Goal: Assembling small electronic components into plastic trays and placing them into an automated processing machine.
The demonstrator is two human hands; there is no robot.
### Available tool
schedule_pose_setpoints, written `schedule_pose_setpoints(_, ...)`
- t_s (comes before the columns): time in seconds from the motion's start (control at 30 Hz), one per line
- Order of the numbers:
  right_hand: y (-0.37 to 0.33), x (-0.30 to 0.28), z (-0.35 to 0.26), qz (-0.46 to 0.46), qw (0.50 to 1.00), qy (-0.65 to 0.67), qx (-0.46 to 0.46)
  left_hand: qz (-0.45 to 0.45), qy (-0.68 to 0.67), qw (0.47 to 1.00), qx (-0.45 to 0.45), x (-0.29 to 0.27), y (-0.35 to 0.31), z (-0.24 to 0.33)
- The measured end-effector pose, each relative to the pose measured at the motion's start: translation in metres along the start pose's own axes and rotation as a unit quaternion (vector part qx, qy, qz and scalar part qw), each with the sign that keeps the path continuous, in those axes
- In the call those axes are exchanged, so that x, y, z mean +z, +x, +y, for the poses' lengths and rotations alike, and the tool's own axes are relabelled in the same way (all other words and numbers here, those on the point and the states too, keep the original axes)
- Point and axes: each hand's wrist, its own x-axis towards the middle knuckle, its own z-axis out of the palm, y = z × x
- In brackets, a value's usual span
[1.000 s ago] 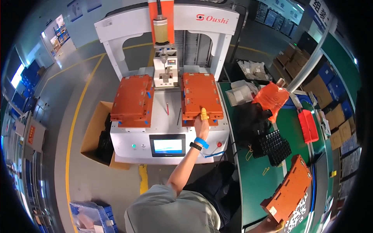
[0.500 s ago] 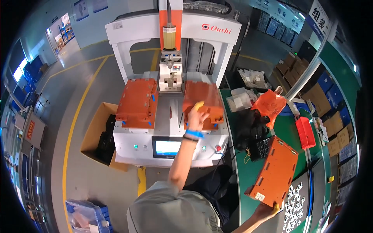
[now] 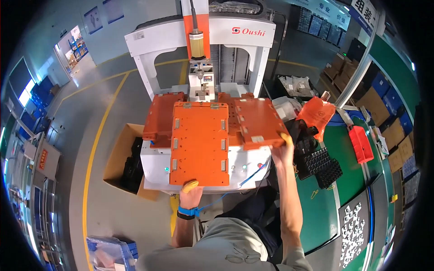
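My left hand (image 3: 191, 197), with yellow finger covers and a blue wrist strap, grips the lower edge of a flat orange panel (image 3: 200, 143). This panel is held up in front of the machine's middle, covering most of its screen. The right hand (image 3: 284, 151) grasps the near right corner of a second orange panel (image 3: 261, 120), tilted over the machine's right side. Partly hidden behind the two panels is another orange piece (image 3: 231, 118) on the right station. An orange panel (image 3: 162, 114) rests on the left station, its right part covered.
A white gantry machine (image 3: 244, 34) with a vertical screwdriver-like spindle (image 3: 197, 45) stands ahead. On the green bench (image 3: 312, 226) at right are black trays (image 3: 323, 166), an orange bag (image 3: 317, 115) and a red bin (image 3: 360, 143). A cardboard box (image 3: 118, 156) sits at left.
The right hand has carried its panel from the bench to the machine's right side. My left hand has moved left and toward me from the right station, now holding a panel.
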Motion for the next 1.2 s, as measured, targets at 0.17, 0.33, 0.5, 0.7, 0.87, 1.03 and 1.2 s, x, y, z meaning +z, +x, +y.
schedule_pose_setpoints(0.17,0.048,0.046,0.052,-0.015,0.998,-0.021,0.056,-0.049,-0.126,0.990,0.035,0.008,-0.022,0.020)
schedule_pose_setpoints(0.33,0.069,0.051,0.088,-0.013,0.999,0.038,0.034,-0.059,-0.100,0.990,0.077,0.002,-0.027,0.028)
schedule_pose_setpoints(0.5,0.077,0.054,0.093,-0.009,0.998,0.046,0.049,-0.035,-0.113,0.990,0.071,-0.001,-0.019,0.030)
schedule_pose_setpoints(0.7,0.067,0.046,0.095,0.009,0.997,0.071,0.009,0.045,-0.031,0.996,0.064,-0.004,-0.012,0.027)
schedule_pose_setpoints(0.87,0.069,0.056,0.101,0.038,0.996,0.080,-0.004,0.055,-0.025,0.997,0.055,-0.016,-0.007,0.023)
schedule_pose_setpoints(1.03,0.094,0.046,0.093,0.022,0.996,0.086,-0.003,0.100,-0.069,0.991,0.047,-0.016,0.002,0.018)
schedule_pose_setpoints(1.2,0.077,0.061,0.101,0.027,0.995,0.093,-0.034,0.040,-0.064,0.995,0.067,-0.040,0.002,0.015)
